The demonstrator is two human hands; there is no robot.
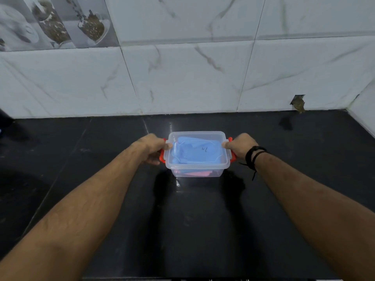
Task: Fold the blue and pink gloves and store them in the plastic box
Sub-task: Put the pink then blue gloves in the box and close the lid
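Head view: a clear plastic box [196, 154] stands on a black counter [101, 199], well in front of the marble-tiled wall [203, 78].
Lid: the transparent lid [211, 136] sits on top of the box and looks flat; if it is fully seated I cannot tell.
Gloves: the blue gloves [194, 151] lie inside, seen through the lid; the pink gloves [194, 173] are under them, seen through the front wall near the bottom.
Left hand: the left hand [153, 148] is closed around the red clip [162, 156] on the left end of the box, thumb on the lid edge.
Right hand: the right hand [241, 147] is closed around the other red clip [233, 157] on the right end; a black cord [253, 154] is tied on this wrist.
Stage: I judge the storing is done and only the locking of the clips remains.
Risk 1: if one clip is pressed before the other, the lid may lift on the opposite side and not lock.
Risk 2: a piece of glove caught under the rim would keep the lid from closing.
Risk 3: the counter is glossy, so uneven pushing may make the light box slide.
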